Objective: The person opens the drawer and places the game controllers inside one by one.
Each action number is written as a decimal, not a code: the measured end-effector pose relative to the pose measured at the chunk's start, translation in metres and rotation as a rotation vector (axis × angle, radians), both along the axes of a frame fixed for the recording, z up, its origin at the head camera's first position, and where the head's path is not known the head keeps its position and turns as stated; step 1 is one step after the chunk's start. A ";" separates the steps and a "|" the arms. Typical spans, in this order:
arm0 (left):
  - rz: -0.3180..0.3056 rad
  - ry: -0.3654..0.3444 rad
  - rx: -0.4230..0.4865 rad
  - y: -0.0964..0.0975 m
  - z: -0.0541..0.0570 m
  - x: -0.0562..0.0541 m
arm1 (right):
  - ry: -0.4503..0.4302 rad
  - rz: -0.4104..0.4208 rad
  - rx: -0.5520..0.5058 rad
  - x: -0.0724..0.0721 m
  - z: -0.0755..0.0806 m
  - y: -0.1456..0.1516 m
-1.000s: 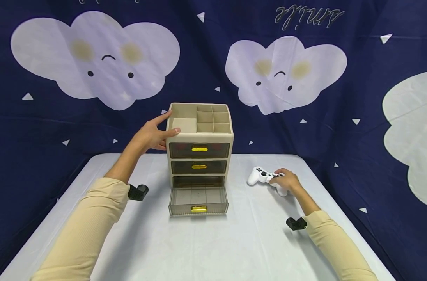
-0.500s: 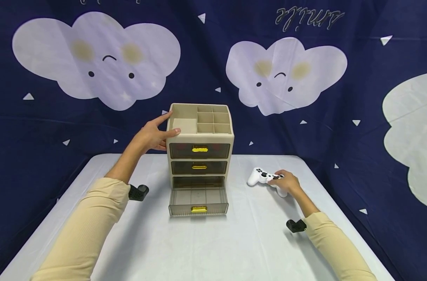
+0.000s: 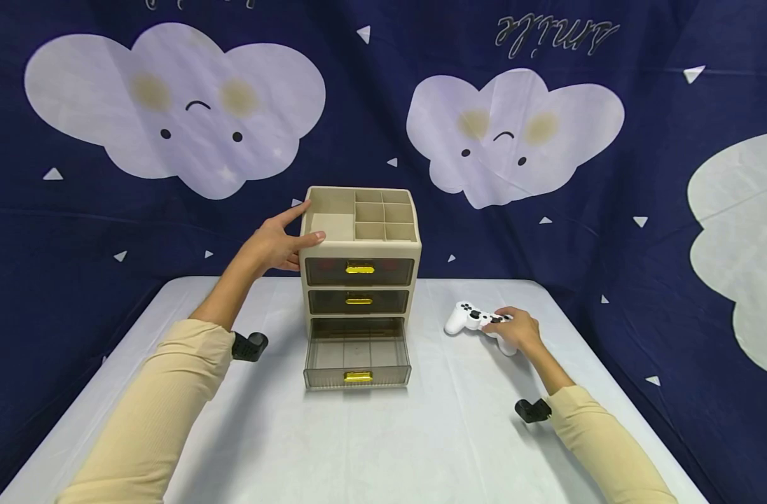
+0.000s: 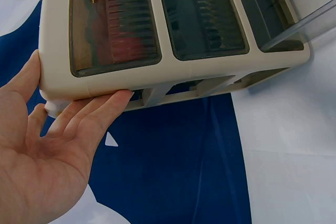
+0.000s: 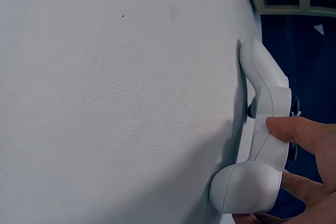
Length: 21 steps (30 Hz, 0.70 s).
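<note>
A beige desktop organizer (image 3: 361, 248) with drawers stands at the middle back of the table. My left hand (image 3: 272, 245) rests spread over its top left corner: one finger lies over the top edge, and in the left wrist view several straight fingers (image 4: 100, 111) lie along its side. The bottom drawer (image 3: 358, 350), grey and see-through with a gold handle, is pulled out and holds nothing visible. At the right, my right hand (image 3: 515, 329) holds a white game controller (image 3: 464, 318) by its right part. In the right wrist view the thumb (image 5: 296, 129) presses the controller's edge, other fingers partly hidden.
The two upper drawers (image 3: 358, 301) are closed. Small compartments (image 3: 383, 213) divide the organizer's top. White cloth covers the table (image 3: 370, 448). Behind it hangs a dark blue curtain (image 3: 364, 91) with cloud prints. Black wrist mounts (image 3: 249, 346) show on both arms.
The right hand has shifted very slightly on the controller. The left hand, organizer and open drawer look the same.
</note>
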<state>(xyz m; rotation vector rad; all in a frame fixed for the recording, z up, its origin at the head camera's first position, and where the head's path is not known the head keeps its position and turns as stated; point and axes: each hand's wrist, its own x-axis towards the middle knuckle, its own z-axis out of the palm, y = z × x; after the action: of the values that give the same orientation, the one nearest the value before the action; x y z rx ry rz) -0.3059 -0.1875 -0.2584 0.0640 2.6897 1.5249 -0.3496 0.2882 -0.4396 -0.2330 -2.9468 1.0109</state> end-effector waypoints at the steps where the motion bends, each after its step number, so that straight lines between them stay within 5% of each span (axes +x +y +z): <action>1: 0.000 0.000 -0.002 0.000 0.000 0.000 | 0.007 -0.002 0.001 0.001 0.000 0.000; 21: -0.012 -0.011 0.016 0.001 0.001 0.001 | 0.207 0.023 0.007 0.012 0.016 -0.007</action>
<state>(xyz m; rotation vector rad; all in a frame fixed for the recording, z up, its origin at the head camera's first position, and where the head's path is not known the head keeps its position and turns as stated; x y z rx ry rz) -0.3045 -0.1867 -0.2572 0.0722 2.6639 1.5392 -0.3376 0.2809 -0.4238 -0.0878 -2.7721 0.9628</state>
